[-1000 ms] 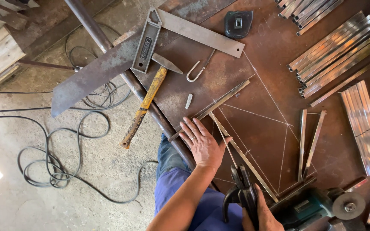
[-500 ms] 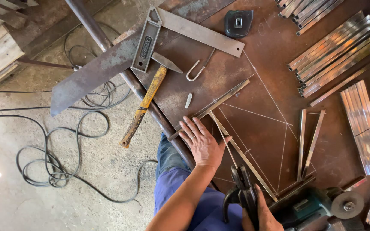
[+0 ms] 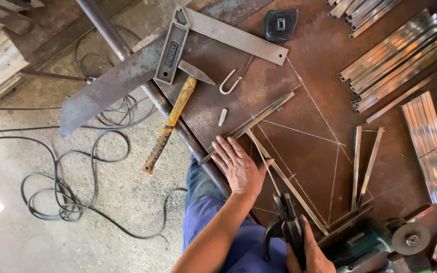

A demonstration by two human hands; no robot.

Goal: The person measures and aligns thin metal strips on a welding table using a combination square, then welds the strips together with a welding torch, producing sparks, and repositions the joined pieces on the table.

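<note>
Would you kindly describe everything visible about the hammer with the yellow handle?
The hammer has a worn, yellow-orange handle, darkened toward its grip end, and a dark steel head tapering to a point. It lies flat and diagonal, head up on the rusty steel table beside the try square, handle crossing the table edge and a round bar, overhanging the floor. No hand touches it.

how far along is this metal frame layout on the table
Done: chalk lines drawn on the rusty steel tabletop, with two thin metal strips laid along them. In hand: left hand presses flat on the strips; right hand holds a black locking clamp. Left: many cut strips unplaced in bundles.
</note>
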